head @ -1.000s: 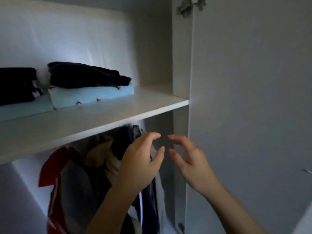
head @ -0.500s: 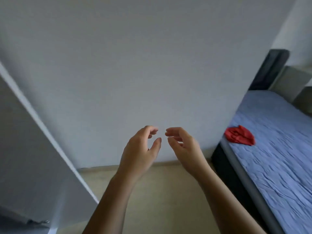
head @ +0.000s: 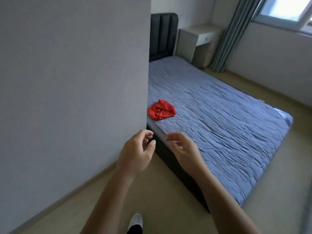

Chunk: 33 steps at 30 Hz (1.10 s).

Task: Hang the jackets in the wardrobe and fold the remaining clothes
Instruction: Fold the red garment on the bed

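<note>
Lying crumpled: red garment (head: 161,110) on bed (head: 219,119).

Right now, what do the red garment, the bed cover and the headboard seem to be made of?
The red garment: thin, soft cloth, shown by fine crumpled folds; fibre unclear. The bed cover: matte quilted textile, hexagon stitching, wrinkled. The headboard: dark padded upholstery with vertical channels; fabric or faux leather, cannot tell.
</note>
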Motion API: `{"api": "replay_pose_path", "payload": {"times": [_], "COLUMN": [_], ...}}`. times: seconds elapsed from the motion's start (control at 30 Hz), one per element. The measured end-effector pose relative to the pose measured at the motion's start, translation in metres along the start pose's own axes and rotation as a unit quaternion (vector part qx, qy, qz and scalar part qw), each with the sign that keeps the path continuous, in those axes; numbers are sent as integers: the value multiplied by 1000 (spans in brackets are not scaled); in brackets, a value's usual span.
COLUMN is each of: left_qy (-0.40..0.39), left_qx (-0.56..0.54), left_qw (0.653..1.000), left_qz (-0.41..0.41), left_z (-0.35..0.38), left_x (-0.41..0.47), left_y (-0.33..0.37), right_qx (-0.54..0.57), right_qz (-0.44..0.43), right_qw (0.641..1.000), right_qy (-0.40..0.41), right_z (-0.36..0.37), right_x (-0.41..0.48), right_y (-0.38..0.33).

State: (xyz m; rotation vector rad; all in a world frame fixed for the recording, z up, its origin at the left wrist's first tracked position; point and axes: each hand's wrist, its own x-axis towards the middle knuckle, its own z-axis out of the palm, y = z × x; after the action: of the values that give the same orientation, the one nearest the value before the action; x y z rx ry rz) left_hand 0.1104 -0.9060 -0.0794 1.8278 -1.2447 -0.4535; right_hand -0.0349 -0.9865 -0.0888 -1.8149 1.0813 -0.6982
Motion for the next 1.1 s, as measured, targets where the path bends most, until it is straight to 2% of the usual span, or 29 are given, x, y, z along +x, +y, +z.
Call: {"api": "replay_pose_path", "payload": {"times": [0.2,0.4,0.6,0.8,0.87,0.93,1.03,1.1], "left_qy": [-93,-169,-162,-125,-126,-166,-262,-278], "left_qx": [-21,-18,-25,-27,-18,1,105,153], "left_qw": [995,985,986,983,970,943,906,893], "left_qz": [26,15,-39,-132,-206,-289,-317,-320], "left_z": [47,133,222,311,344,378,414,432], "left_x": [143,252,340,431,468,506,559,598], "left_y": [-10,-20,-42,-110,-147,-188,-247,-282], "right_qx": [-12,-6,-27,-66,-71,-80,-84,-95], "right_qz": [72,147,190,216,253,292,353,376], "right_qw": [996,983,979,974,964,952,930,918], "right_qy": [58,112,73,-4,-25,-41,-58,-80], "right_z": [-28,-75,-118,-108,-94,-78,-52,-31], "right_x": [103,178,296,430,474,514,570,608], "right_y": [36,105,178,262,302,341,392,424]}}
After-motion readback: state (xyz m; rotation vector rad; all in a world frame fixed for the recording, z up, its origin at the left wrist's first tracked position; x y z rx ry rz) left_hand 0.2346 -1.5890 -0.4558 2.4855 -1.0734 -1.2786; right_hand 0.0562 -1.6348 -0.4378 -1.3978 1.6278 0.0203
